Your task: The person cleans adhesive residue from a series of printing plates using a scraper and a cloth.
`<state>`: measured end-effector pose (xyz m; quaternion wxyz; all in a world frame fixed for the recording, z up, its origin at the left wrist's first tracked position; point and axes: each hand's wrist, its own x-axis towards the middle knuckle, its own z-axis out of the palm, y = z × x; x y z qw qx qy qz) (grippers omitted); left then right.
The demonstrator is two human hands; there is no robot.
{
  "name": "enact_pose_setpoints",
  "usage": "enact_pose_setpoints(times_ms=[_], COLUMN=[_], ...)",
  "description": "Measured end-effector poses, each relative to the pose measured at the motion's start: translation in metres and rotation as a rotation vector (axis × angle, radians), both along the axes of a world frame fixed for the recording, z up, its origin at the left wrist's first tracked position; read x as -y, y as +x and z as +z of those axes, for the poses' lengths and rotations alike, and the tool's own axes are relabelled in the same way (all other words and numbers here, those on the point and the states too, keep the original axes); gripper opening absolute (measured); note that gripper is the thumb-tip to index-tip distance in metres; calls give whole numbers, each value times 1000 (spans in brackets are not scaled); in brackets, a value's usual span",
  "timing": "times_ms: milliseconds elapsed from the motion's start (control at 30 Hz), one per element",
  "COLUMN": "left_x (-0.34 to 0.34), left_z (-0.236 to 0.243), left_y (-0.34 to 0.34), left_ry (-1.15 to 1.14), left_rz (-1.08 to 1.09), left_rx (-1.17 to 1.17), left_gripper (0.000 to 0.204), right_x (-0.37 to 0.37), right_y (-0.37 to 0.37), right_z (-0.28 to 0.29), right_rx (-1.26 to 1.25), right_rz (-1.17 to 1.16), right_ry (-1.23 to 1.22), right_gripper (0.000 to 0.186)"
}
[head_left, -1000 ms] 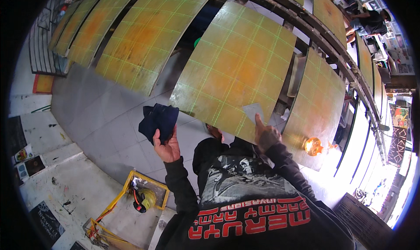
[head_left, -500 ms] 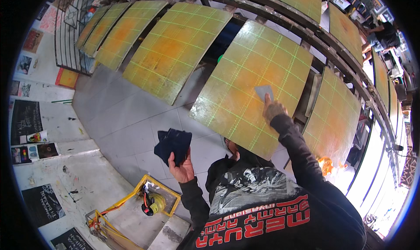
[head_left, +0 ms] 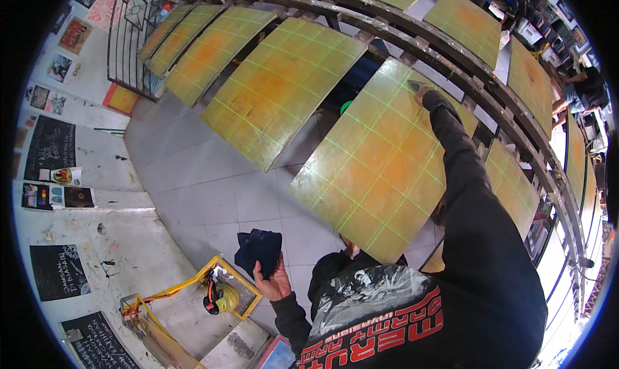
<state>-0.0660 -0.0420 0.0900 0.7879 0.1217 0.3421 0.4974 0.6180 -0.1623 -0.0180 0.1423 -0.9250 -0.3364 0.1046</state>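
My left hand (head_left: 272,280) grips a folded dark navy cloth (head_left: 258,246) low in the picture, over the tiled floor. My right arm stretches across the large yellow board (head_left: 361,169) marked with a green grid. At its upper end, my right hand (head_left: 426,96) is closed on a small grey flat scraper (head_left: 416,86), near the board's far edge; whether the scraper touches the surface I cannot tell.
More gridded boards (head_left: 271,91) sit along dark wooden rails (head_left: 412,46). A metal rack (head_left: 132,46) stands at the far left. A yellow frame (head_left: 256,298) with a yellow-and-black device (head_left: 220,297) is at lower left. Another person (head_left: 590,88) works at the upper right.
My right hand and the scraper have moved from the board's near part up to its far edge, the arm stretching out. My left hand with the cloth appears lower; the view has shifted too.
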Motion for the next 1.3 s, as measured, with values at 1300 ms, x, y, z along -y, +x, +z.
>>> enact_pose_setpoints(times_ms=[1300], left_x=[37], left_z=[62], left_y=[-12], left_ry=[89], left_rz=[126], left_rx=[-180], left_gripper=[46], right_x=[15], right_y=[-77], right_z=[185], right_rx=[-126], right_rz=[334], right_ry=[417], right_gripper=[42])
